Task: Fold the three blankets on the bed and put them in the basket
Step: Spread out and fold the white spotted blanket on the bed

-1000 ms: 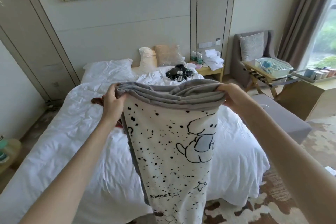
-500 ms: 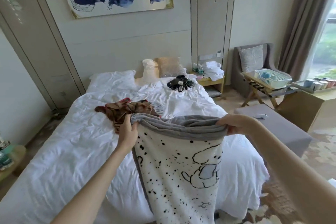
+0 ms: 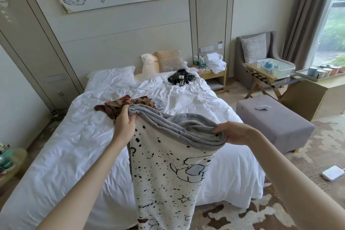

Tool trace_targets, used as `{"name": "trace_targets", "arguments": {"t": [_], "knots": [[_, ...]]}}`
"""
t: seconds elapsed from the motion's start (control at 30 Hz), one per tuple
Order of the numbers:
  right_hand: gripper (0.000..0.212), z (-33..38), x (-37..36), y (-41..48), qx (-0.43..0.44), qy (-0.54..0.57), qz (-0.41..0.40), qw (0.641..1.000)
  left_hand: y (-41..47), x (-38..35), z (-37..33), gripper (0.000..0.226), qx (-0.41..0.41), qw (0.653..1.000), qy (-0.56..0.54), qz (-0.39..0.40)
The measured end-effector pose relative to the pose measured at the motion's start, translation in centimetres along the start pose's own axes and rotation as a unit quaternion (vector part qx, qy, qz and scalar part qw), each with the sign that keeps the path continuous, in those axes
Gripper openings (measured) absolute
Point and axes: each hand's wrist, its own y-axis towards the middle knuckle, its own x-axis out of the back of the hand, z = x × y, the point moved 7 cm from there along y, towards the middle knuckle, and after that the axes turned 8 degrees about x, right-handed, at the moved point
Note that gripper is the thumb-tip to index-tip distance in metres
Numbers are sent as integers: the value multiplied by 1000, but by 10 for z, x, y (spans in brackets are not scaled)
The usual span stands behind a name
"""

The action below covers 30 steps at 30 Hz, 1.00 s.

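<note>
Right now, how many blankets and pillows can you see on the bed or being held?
Blankets: 2 (spotted blanket, held by left hand and right hand; brown blanket on the bed)
Pillows: 3 (flat white pillow, upright white pillow, beige cushion)
Total: 5

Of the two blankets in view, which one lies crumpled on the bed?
The brown patterned blanket, bunched on the white bed. The white black-spotted blanket hangs instead from the left hand and right hand.

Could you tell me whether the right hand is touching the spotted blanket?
Touching. The head view shows the right hand pinching the grey folded top edge of the spotted blanket.
</note>
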Motion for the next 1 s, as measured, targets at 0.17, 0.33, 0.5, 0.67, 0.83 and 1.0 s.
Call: {"name": "trace_targets", "arguments": {"t": [0.17,0.33,0.5,0.67,0.83,1.0], "knots": [[13,0,8,3,14,-67,-62,996,-6,9,4,11,-1,1000,1,5],[25,-7,19,4,34,-158,-184,970,-8,7,10,13,-5,1000,-4,30],[16,-5,23,4,73,-352,-224,906,-7,-2,21,14,5,998,-18,58],[27,-30,14,8,54,-466,-141,872,-8,-15,28,15,7,997,-21,78],[35,-72,-16,22,23,-548,-79,833,-8,-24,23,17,-5,996,-25,81],[25,-76,-17,27,5,-525,-141,840,-2,-12,30,19,11,996,-50,71]]}}
